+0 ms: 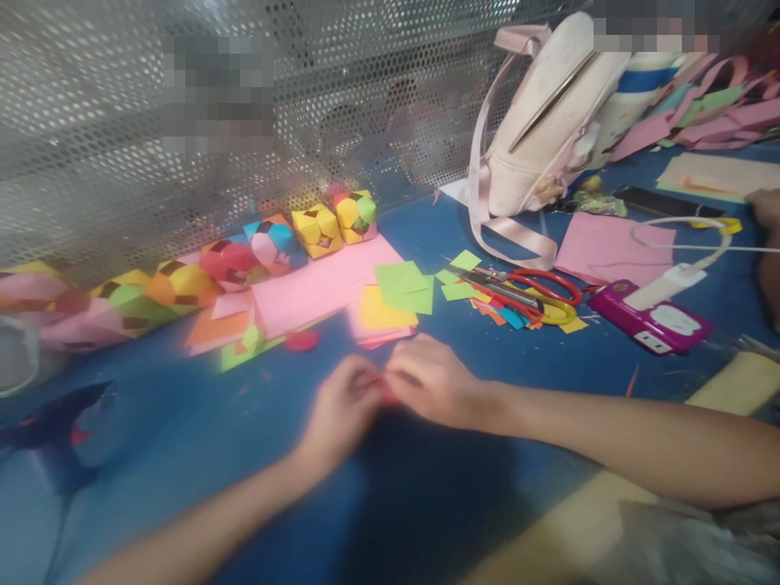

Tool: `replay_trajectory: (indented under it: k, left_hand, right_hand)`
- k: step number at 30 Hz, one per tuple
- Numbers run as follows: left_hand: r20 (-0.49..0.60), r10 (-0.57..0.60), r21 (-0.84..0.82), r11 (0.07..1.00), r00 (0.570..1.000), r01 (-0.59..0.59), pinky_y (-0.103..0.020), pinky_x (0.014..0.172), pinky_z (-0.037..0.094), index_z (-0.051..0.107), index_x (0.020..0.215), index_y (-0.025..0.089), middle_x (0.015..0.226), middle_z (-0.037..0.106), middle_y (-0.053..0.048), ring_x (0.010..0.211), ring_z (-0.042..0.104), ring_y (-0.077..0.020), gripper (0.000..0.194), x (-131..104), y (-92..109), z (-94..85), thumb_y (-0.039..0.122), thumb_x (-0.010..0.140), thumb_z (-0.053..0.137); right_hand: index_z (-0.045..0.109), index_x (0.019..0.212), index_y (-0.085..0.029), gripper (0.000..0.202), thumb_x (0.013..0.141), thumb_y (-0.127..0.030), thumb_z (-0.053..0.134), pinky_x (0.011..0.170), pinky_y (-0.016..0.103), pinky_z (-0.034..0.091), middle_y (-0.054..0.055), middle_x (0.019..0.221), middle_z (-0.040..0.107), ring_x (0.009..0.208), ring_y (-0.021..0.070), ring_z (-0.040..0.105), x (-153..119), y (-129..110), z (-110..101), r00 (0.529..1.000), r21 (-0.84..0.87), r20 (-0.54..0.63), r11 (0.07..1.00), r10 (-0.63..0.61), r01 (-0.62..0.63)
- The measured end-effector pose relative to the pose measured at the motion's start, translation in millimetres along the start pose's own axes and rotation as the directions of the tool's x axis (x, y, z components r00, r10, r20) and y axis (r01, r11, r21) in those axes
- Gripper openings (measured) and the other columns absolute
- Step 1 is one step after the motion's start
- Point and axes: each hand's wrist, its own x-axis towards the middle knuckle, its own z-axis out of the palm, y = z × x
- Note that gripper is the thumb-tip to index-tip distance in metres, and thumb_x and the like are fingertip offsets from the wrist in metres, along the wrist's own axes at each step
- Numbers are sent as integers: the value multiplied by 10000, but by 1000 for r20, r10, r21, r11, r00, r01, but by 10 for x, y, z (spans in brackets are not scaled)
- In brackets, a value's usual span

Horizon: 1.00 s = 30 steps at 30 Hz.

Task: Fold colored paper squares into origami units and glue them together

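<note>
Near the middle of the blue table point(292, 439), my left hand point(344, 402) and my right hand point(432, 382) meet with bent fingers. Both are closed on a small piece of red paper point(388, 392), mostly hidden between the fingertips and blurred. Just beyond my hands lie green paper squares point(405, 286) and a yellow square point(371, 307) on pink sheets. A small red paper piece point(302, 340) rests to the left of them. To the right, green squares point(461, 290) lie beside scissors with red handles point(548, 284).
Several folded paper balls point(317, 230) line the perforated metal panel point(366, 97). Right of centre are a purple power strip point(652, 317) with a white plug, and a cream backpack point(536, 138). Another person's hand point(766, 211) shows at the right edge. A blue glue gun point(58, 422) lies left.
</note>
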Motion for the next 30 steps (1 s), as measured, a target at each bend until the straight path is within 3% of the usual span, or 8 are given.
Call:
replay_trajectory:
  k: [7, 12, 15, 18, 22, 24, 27, 30]
  left_hand:
    - [23, -4, -41, 999, 1000, 5, -174, 504, 396, 503, 758, 195, 693, 542, 64, 518, 484, -58, 116, -7, 7, -7, 98, 695, 514]
    - [35, 10, -60, 998, 999, -8, -178, 542, 415, 498, 764, 196, 704, 544, 60, 572, 515, -71, 120, -11, 0, -2, 100, 697, 522]
    - [26, 41, -34, 999, 999, -40, -203, 615, 449, 501, 778, 194, 735, 559, 43, 651, 554, -93, 103, -29, 37, 17, 115, 716, 522]
    - [10, 159, 64, 985, 987, -160, -260, 728, 472, 522, 895, 193, 888, 585, -15, 807, 580, -141, 148, -56, 123, -22, 200, 752, 559]
    - [-47, 344, 336, 889, 938, -310, -287, 758, 462, 529, 939, 192, 969, 586, -58, 860, 569, -167, 143, -10, 311, -320, 250, 816, 487]
    - [-119, 396, 560, 784, 911, -268, -295, 716, 453, 535, 875, 184, 850, 590, -47, 774, 565, -175, 129, 80, 399, -556, 280, 815, 472]
    - [-240, 378, 766, 639, 894, -64, -302, 649, 437, 541, 860, 171, 832, 590, -59, 715, 568, -197, 211, 270, 433, -874, 354, 799, 456]
    - [-273, 112, 778, 610, 956, 150, -279, 578, 415, 544, 914, 153, 721, 602, -44, 657, 581, -208, 288, 438, 321, -1039, 394, 784, 455]
  right_hand:
    - [552, 708, -159, 199, 879, -159, 450, 661, 269, 360, 26, 687, 618, 667, 133, 542, 4, 21, -15, 983, -67, -52, 983, -176, 173]
    - [565, 730, -158, 175, 878, -207, 485, 653, 268, 384, 31, 694, 626, 672, 138, 550, -13, 24, 20, 988, -40, -54, 989, -144, 142]
    - [563, 708, -163, 202, 883, -197, 466, 642, 263, 402, 26, 662, 615, 641, 135, 536, -27, 38, 49, 997, 7, -52, 998, -64, 65]
    - [568, 730, -164, 184, 876, -231, 478, 637, 257, 422, 25, 670, 606, 635, 133, 537, -22, 65, 46, 993, 114, -64, 990, 94, -86]
    - [578, 735, -159, 154, 842, -243, 506, 588, 239, 423, 24, 688, 606, 617, 127, 539, 26, 117, 11, 932, 243, -4, 904, 363, -351]
    - [571, 708, -158, 139, 816, -231, 523, 564, 229, 413, 9, 653, 597, 583, 116, 522, 53, 141, -3, 893, 276, 22, 856, 449, -437]
    - [554, 676, -158, 133, 790, -222, 531, 537, 217, 394, -11, 610, 573, 545, 101, 490, 75, 164, -13, 869, 302, 45, 822, 493, -482]
    - [541, 661, -157, 143, 782, -233, 529, 525, 213, 375, -18, 593, 548, 532, 95, 465, 75, 171, -13, 860, 320, 58, 807, 507, -497]
